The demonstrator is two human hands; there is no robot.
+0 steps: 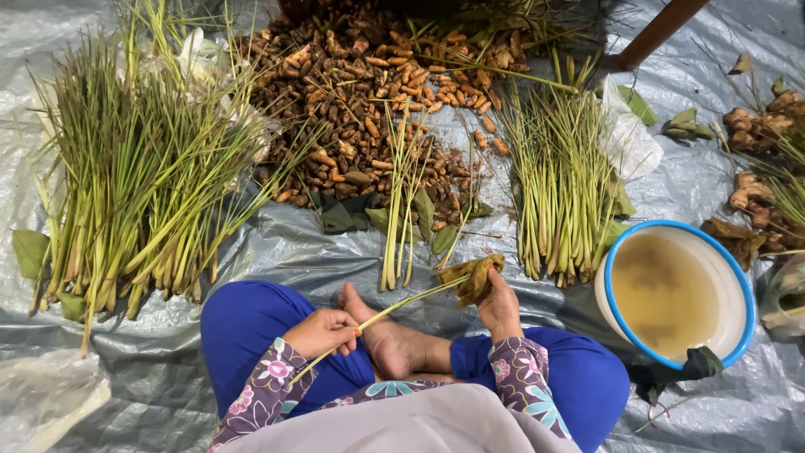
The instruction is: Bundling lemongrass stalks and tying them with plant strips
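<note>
Right hand point(500, 307) closed around a folded yellow-brown leaf bundle point(472, 277), fingers wrapped over its near side, bundle held upright just above the right knee. Left hand point(321, 332) pinched shut on a thin pale-green stalk point(394, 308), gripping at its lower end near the lap. Stalk's long axis rising from the left hand up and rightward, across the bare foot point(377, 329), to meet the bundle at the right hand; far tip touching or tucked into the bundle, which of the two not clear. Right hand at the bundle itself, left hand well apart from it and linked only by the stalk. Straight ahead of the foot, a small loose sheaf of lemongrass point(401, 210) lying lengthwise, root ends toward the knees. Larger lemongrass heaps to the left point(142, 184) and to the right point(558, 193), likewise root ends nearest. Beyond, a wide pile of orange-brown rhizomes point(369, 101). Just beside the right knee, a white basin with a blue rim point(738, 277) holding cloudy water. More knobbly roots point(759, 130) at the far right edge. Everything resting on a crinkled grey plastic sheet point(277, 260) spread over the floor, legs crossed in blue trousers, floral sleeves at both wrists.
</note>
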